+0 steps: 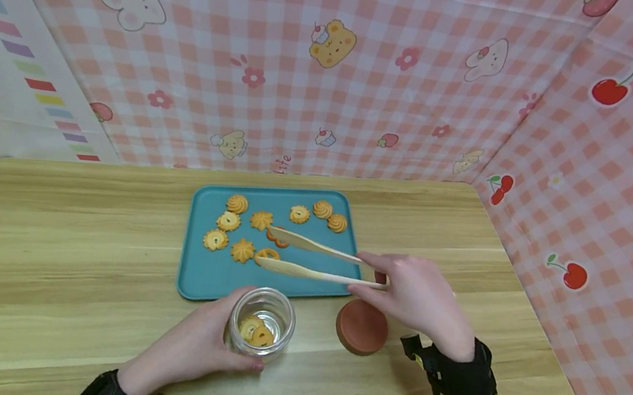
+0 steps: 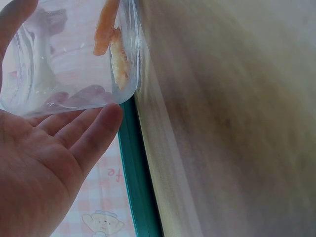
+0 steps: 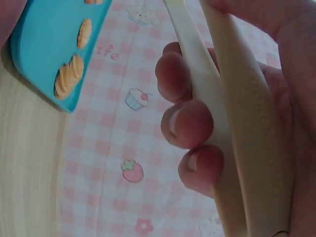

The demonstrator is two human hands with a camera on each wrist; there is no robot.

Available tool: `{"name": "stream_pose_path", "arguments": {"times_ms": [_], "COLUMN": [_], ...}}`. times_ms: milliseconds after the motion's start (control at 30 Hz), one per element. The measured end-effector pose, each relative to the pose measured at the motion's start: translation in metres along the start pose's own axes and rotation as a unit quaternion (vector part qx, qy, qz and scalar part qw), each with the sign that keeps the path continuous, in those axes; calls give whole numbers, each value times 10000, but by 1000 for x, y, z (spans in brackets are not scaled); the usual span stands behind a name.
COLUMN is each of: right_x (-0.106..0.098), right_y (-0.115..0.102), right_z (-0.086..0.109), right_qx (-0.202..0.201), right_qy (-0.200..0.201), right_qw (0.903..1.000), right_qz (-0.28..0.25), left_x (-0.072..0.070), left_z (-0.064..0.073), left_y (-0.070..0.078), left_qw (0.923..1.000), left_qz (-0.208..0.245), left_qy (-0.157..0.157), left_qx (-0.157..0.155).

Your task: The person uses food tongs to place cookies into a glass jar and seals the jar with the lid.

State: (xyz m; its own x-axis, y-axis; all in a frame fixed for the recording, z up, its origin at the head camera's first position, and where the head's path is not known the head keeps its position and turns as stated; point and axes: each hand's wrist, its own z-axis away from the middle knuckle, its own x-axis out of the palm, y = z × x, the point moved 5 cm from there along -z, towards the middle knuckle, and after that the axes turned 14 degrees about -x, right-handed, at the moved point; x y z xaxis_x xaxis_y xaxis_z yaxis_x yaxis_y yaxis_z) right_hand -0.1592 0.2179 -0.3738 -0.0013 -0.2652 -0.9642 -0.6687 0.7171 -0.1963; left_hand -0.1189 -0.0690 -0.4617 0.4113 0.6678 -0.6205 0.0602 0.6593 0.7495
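My left hand [image 1: 202, 343] grips a clear jar [image 1: 289, 330] in front of the tray, thumb and fingers around its side. A few cookies [image 1: 253, 330] lie at its bottom, seen through the wall in the left wrist view. In my right hand [image 1: 421, 297] are pale beige tongs [image 1: 314, 274], their arms spread apart. The tong tips hover over the blue tray [image 1: 211, 280], around a pretzel-shaped cookie [image 1: 268, 255] and a browner one [image 1: 277, 239] partly hidden by the upper arm. Whether the tips touch them I cannot tell.
Several swirled and flower-shaped cookies [image 1: 237, 203] lie spread over the tray. A round brown lid [image 1: 362, 327] sits on the wooden table [image 1: 61, 245] below my right hand. Checked pink cloth [image 1: 190, 70] hangs behind and to the right.
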Motion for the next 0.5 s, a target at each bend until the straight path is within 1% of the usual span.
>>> {"name": "stream_pose_path", "arguments": {"times_ms": [233, 367, 500], "right_x": [21, 31, 36], "right_y": [3, 5, 6], "right_z": [-13, -15, -16], "right_qx": [-69, -77, -45], "right_qy": [-132, -244, -301], "right_qw": [9999, 9997, 9995], "right_qz": [-37, 51, 19], "left_x": [0, 0, 0], "left_z": [0, 0, 0], "left_y": [0, 0, 0], "left_qw": [10000, 9999, 9998], "left_qz": [-2, -47, -65], "left_qy": [20, 65, 96], "left_qx": [71, 115, 136]}}
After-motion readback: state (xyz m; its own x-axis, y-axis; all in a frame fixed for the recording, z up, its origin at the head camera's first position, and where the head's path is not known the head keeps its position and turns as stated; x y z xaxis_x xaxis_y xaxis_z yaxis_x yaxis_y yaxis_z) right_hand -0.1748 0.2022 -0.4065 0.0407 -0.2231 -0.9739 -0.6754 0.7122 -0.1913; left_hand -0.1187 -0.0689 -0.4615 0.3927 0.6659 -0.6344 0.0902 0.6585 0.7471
